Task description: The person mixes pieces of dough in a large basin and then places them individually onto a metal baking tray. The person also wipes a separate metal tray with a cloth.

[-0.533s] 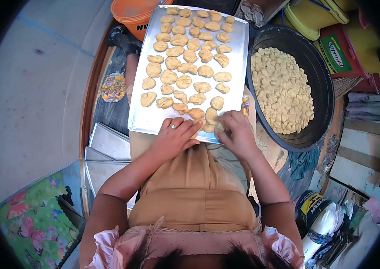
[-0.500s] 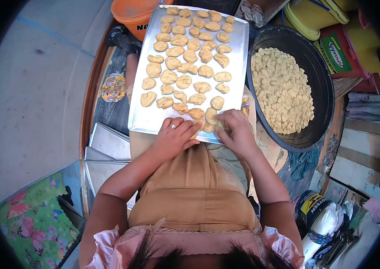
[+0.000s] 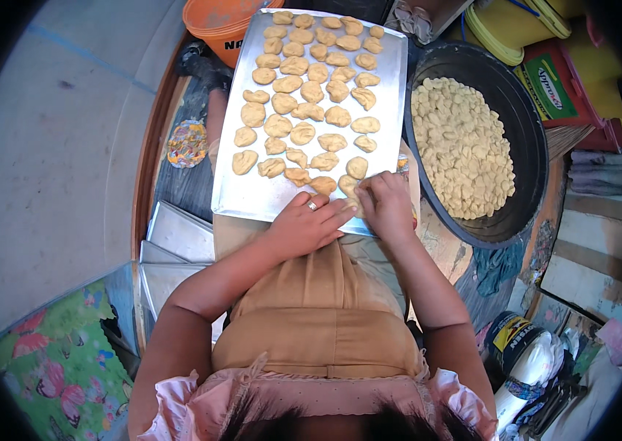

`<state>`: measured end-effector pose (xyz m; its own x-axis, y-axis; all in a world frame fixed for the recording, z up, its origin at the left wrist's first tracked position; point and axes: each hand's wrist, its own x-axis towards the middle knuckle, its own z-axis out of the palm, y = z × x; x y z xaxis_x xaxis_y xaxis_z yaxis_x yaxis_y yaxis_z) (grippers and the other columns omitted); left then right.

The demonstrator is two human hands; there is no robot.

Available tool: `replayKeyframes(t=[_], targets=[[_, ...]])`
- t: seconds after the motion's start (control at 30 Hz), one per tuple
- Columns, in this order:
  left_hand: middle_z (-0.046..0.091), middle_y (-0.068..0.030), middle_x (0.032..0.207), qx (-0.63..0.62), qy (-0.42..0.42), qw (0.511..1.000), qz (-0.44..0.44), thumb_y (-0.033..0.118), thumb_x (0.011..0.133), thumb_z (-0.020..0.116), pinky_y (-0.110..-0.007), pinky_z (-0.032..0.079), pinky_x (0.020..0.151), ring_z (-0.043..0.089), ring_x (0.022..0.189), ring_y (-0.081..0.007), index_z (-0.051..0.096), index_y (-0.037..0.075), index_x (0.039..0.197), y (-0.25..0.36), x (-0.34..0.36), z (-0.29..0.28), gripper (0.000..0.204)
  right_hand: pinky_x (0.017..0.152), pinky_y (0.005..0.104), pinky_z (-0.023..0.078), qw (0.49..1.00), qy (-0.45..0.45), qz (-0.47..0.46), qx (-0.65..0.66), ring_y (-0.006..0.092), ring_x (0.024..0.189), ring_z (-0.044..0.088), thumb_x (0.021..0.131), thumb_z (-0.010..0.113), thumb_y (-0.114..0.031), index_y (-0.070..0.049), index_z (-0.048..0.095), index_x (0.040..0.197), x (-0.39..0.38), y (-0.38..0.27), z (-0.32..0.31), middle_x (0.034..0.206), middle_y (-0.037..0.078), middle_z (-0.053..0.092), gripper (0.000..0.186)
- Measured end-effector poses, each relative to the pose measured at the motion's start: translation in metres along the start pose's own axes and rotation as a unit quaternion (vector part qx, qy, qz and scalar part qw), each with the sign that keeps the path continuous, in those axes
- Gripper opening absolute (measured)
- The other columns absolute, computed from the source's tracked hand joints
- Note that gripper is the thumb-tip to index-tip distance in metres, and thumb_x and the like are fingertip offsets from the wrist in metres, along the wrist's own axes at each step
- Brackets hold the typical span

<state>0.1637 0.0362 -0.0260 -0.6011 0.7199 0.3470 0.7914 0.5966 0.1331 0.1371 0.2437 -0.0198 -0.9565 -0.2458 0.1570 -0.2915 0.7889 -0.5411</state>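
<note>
A silver baking tray point(image 3: 259, 202) lies across my lap, holding rows of flattened tan dough pieces point(image 3: 294, 66). At its near right corner both my hands meet over a small piece of dough point(image 3: 353, 207). Fingers together, my left hand point(image 3: 309, 225) presses on that piece from the left. From the other side my right hand point(image 3: 388, 207) closes on it with bent fingers. The hands partly cover the dough, and another dough piece point(image 3: 348, 184) lies just beyond the fingertips.
A large black basin point(image 3: 527, 169) heaped with small dough lumps point(image 3: 461, 147) stands to the right of the tray. An orange bucket point(image 3: 226, 33) is at the far left. Metal trays point(image 3: 182, 231) are stacked at my left; yellow pails point(image 3: 513, 29) stand at the far right.
My left hand has slid right along the tray's near edge, toward my right hand. My right hand has shifted slightly; its fingers are drawn in closer around the dough.
</note>
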Motion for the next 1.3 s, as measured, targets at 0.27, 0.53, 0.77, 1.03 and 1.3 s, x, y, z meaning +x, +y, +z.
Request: replayKeyframes(t=[0.27,0.53,0.77,1.03,1.3], targets=[[0.059,-0.0033,0.098,-0.115,-0.036,0.993,0.002,0.03,0.074,0.074,-0.035,0.044,0.075,0.057,0.09,-0.02,0.06,0.012,0.101,-0.016,-0.021,0.0,0.035,0.087,0.0417,0.047,0.999,-0.002,-0.052,0.001,0.0342,0.099,0.058,0.077,0.072,-0.011,-0.006,0.062,0.108,-0.046,0.002,-0.01,0.109,0.014,0.061,0.034],[0.059,-0.0104,0.09,-0.213,0.164,0.905,-0.33,0.009,0.072,0.077,-0.034,0.049,0.072,0.061,0.081,-0.0245,0.059,0.004,0.099,-0.051,-0.081,-0.042,0.032,0.078,0.0383,0.051,0.986,-0.083,-0.143,0.037,0.0296,0.093,0.06,0.078,0.067,-0.006,-0.006,0.063,0.103,-0.033,-0.032,0.015,0.101,0.011,0.062,0.026],[0.063,-0.0119,0.094,-0.343,0.206,0.779,-0.483,0.007,0.077,0.071,-0.031,0.049,0.076,0.062,0.082,-0.0191,0.06,0.001,0.095,-0.077,-0.097,-0.058,0.022,0.071,0.0379,0.052,0.962,-0.122,-0.243,0.037,0.0261,0.087,0.06,0.081,0.062,-0.012,-0.006,0.062,0.1,0.032,-0.102,0.082,0.089,0.009,0.057,0.02],[0.064,-0.0148,0.097,-0.259,0.07,0.873,-0.407,0.007,0.078,0.066,-0.036,0.049,0.083,0.063,0.092,-0.0308,0.064,0.002,0.104,-0.076,-0.088,-0.072,0.027,0.071,0.0392,0.052,0.984,-0.114,-0.134,-0.008,0.0286,0.087,0.061,0.081,0.065,-0.019,-0.007,0.061,0.101,0.033,-0.1,0.064,0.09,0.01,0.058,0.023],[0.062,-0.0109,0.102,-0.175,0.107,0.909,-0.363,0.007,0.079,0.064,-0.037,0.051,0.08,0.063,0.092,-0.0316,0.066,0.006,0.107,-0.07,-0.088,-0.077,0.028,0.073,0.0401,0.048,0.985,-0.112,-0.1,0.08,0.0295,0.088,0.059,0.079,0.074,-0.021,-0.006,0.061,0.108,0.005,-0.074,0.027,0.096,0.011,0.058,0.035]])
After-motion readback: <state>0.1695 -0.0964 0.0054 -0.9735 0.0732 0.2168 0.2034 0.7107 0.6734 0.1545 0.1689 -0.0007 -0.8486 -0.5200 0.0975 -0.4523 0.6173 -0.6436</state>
